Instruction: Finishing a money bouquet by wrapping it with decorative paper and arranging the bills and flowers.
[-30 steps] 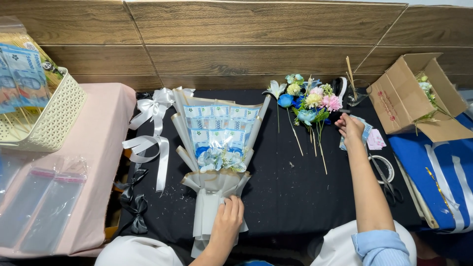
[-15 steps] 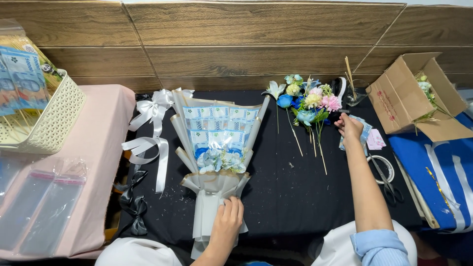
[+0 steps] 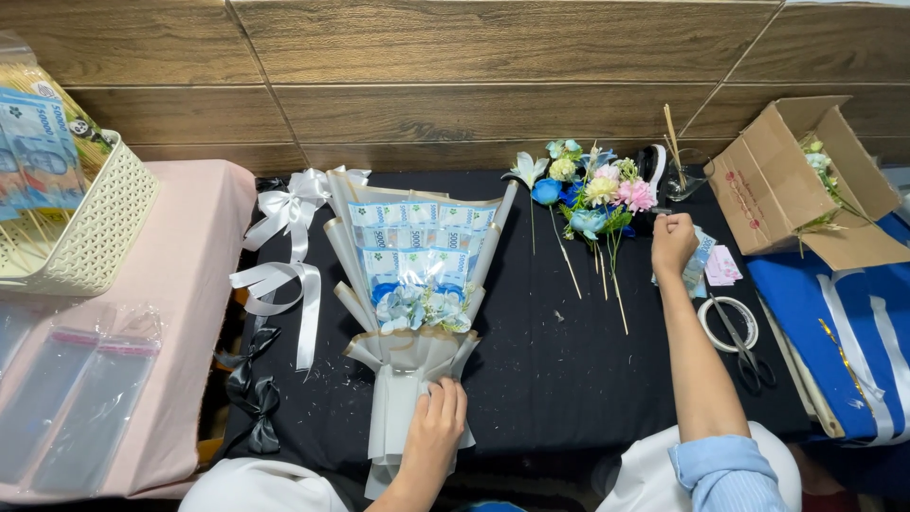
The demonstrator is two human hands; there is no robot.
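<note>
A bouquet of folded blue banknotes (image 3: 417, 248) in cream wrapping paper lies flat on the black cloth (image 3: 550, 379). My left hand (image 3: 436, 425) rests on its wrapped stem near the table's front edge. Farther right, my right hand (image 3: 671, 242) is closed on a small thin object, just right of a bunch of artificial flowers (image 3: 593, 194) in blue, pink and cream. Under that hand sits a small stack of banknotes (image 3: 701, 261).
A white ribbon bow (image 3: 284, 237) and black bows (image 3: 251, 379) lie left of the bouquet. A white basket (image 3: 95, 237) of banknotes on sticks stands on the pink cloth with clear sleeves (image 3: 85, 403). At right lie a tape roll (image 3: 728, 322), scissors (image 3: 749, 356), and a cardboard box (image 3: 787, 180).
My right hand has shifted slightly at the flowers. The left hand stays on the bouquet's stem.
</note>
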